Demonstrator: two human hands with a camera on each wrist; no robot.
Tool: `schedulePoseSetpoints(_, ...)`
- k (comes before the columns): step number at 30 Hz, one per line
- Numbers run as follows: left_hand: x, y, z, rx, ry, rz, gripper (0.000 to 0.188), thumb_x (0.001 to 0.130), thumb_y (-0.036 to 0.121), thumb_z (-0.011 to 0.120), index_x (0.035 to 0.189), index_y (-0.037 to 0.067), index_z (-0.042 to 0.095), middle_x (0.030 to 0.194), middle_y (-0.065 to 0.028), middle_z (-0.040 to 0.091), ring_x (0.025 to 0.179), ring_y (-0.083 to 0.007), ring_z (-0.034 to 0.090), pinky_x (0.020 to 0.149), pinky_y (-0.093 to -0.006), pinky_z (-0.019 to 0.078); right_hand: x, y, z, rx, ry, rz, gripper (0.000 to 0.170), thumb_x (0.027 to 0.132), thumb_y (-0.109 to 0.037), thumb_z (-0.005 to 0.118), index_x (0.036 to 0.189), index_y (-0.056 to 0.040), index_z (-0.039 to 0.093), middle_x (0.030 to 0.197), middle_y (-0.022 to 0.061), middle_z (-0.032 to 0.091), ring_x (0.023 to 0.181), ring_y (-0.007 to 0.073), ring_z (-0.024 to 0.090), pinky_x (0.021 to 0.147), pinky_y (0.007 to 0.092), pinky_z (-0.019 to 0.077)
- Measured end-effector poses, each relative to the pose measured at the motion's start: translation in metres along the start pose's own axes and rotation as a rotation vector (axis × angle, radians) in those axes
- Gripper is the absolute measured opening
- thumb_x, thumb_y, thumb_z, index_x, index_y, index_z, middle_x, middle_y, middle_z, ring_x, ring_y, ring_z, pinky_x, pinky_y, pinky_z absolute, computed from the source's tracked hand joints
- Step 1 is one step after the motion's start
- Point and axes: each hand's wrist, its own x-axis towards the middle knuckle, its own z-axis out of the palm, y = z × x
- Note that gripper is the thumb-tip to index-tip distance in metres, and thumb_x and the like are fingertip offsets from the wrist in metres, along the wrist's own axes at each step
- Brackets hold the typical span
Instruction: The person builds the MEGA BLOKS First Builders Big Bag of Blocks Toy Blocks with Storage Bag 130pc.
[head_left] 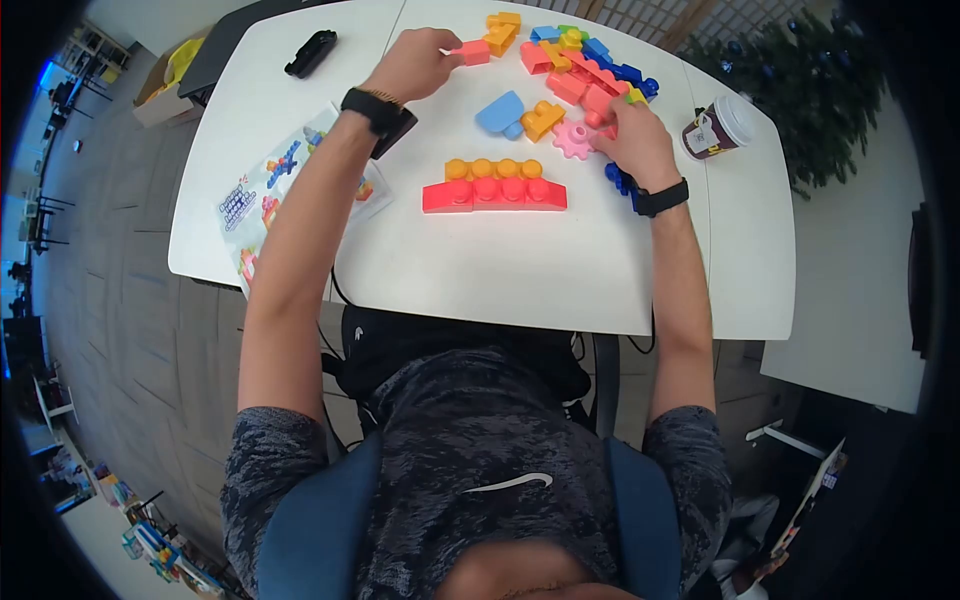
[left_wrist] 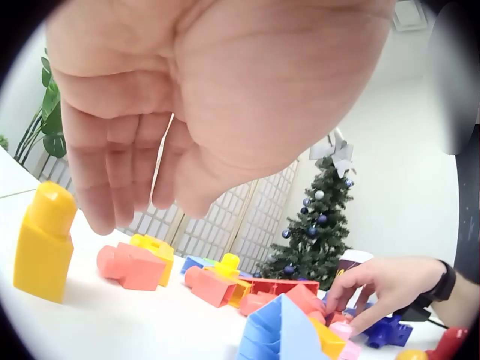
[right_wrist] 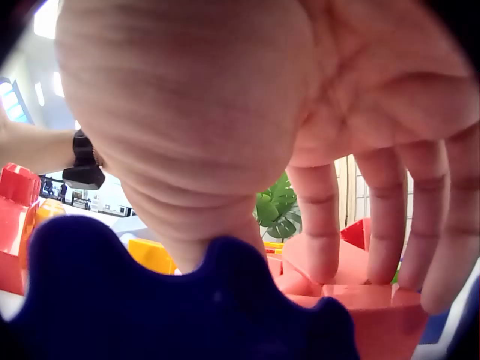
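My left hand reaches over the far side of the table, its fingertips close above a coral-red block. In the left wrist view that block lies on the table below the loosely extended fingers. At the right, my right hand is over the pile, fingers pointing down at red blocks and thumb beside a pink gear. A dark blue gear-shaped piece hides part of the thumb. Nearer me, a row of red blocks stands in front of a row of orange-yellow blocks.
A light blue piece and an orange block lie between the hands. Beyond are orange blocks and mixed blocks. A lidded cup stands right; a printed bag and black object lie left.
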Motion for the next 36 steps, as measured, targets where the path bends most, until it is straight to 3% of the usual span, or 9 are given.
schedulePoseSetpoints(5,0.035,0.004,0.042,0.200,-0.003,0.026,0.044,0.094,0.013,0.068,0.138,0.010,0.067,0.126,-0.0197,0.072,0.119,-0.0344,0.068,0.103,-0.0458,0.0546,0.001,0.002,0.012,-0.188,-0.020,-0.045,0.034,0.078,-0.017,0.083,0.109,-0.0072,0.073,0.105,0.0161,0.072,0.099,0.0355,0.072,0.086,0.0477,0.0592)
schedulePoseSetpoints(11,0.038,0.005,0.066,0.284,-0.081,-0.088,0.046,0.096,0.019,0.067,0.141,0.012,0.062,0.118,-0.0199,0.072,0.116,-0.0358,0.068,0.100,-0.0476,0.0556,-0.001,0.001,0.003,-0.327,-0.169,-0.047,0.022,0.094,-0.020,0.069,0.106,-0.0020,0.072,0.110,0.0217,0.072,0.104,0.0390,0.070,0.083,0.0492,0.0605)
schedulePoseSetpoints(15,0.034,-0.005,0.068,0.305,-0.045,-0.093,0.041,0.095,0.020,0.069,0.135,0.010,0.065,0.114,-0.0192,0.074,0.112,-0.0363,0.070,0.097,-0.0472,0.0567,0.006,-0.004,-0.015,-0.194,-0.168,0.042,0.029,0.100,-0.026,0.060,0.107,0.0008,0.070,0.109,0.0246,0.072,0.099,0.0403,0.071,0.083,0.0508,0.0596)
schedulePoseSetpoints(18,0.021,-0.006,0.058,0.247,0.035,0.010,0.042,0.093,0.021,0.073,0.132,0.009,0.066,0.112,-0.0197,0.075,0.106,-0.0370,0.072,0.092,-0.0467,0.0586,0.026,0.006,-0.014,-0.018,0.104,-0.100,0.029,0.101,-0.025,0.060,0.114,0.0008,0.066,0.103,0.0242,0.072,0.095,0.0427,0.070,0.083,0.0520,0.0577)
schedulePoseSetpoints(21,-0.009,0.020,0.024,0.114,0.105,0.082,0.038,0.091,0.020,0.074,0.126,0.007,0.069,0.110,-0.0214,0.075,0.101,-0.0372,0.073,0.087,-0.0450,0.0598,0.048,-0.008,-0.005,0.164,0.264,-0.272,0.030,0.104,-0.026,0.055,0.117,-0.0017,0.065,0.098,0.0233,0.073,0.091,0.0441,0.069,0.082,0.0518,0.0575)
schedulePoseSetpoints(24,-0.035,0.027,0.002,-0.014,0.147,0.143,0.036,0.089,0.020,0.074,0.123,0.007,0.072,0.105,-0.0183,0.076,0.091,-0.0306,0.075,0.083,-0.0386,0.0605,0.069,-0.023,0.006,0.009,0.163,-0.273,0.035,0.103,-0.031,0.055,0.120,-0.0027,0.067,0.105,0.0255,0.073,0.098,0.0422,0.071,0.085,0.0526,0.0586)
schedulePoseSetpoints(27,-0.062,0.025,-0.024,-0.310,0.007,0.027,0.038,0.091,0.021,0.075,0.126,0.007,0.073,0.100,-0.0066,0.074,0.089,-0.0125,0.068,0.081,-0.0282,0.0579,0.092,-0.032,0.002,-0.179,-0.119,-0.182,0.041,0.096,-0.038,0.066,0.121,-0.0059,0.072,0.113,0.0196,0.076,0.104,0.0368,0.074,0.087,0.0484,0.0602)
schedulePoseSetpoints(34,-0.096,0.023,-0.028,-0.752,-0.053,0.000,0.038,0.098,0.031,0.074,0.123,0.003,0.071,0.107,-0.0063,0.076,0.091,-0.0136,0.071,0.078,-0.0272,0.0597,0.110,-0.053,0.018,-0.434,-0.272,-0.254,0.049,0.088,-0.044,0.075,0.120,-0.0078,0.073,0.109,0.0155,0.077,0.100,0.0335,0.075,0.085,0.0461,0.0601)
schedulePoseSetpoints(36,-0.101,0.025,-0.023,-1.232,-0.140,-0.093,0.039,0.103,0.031,0.070,0.128,0.002,0.067,0.116,-0.0084,0.074,0.099,-0.0136,0.071,0.083,-0.0289,0.0628,0.107,-0.055,0.020,-0.439,-0.254,-0.241,0.047,0.088,-0.044,0.075,0.119,-0.0083,0.073,0.109,0.0156,0.077,0.100,0.0330,0.075,0.085,0.0456,0.0599)
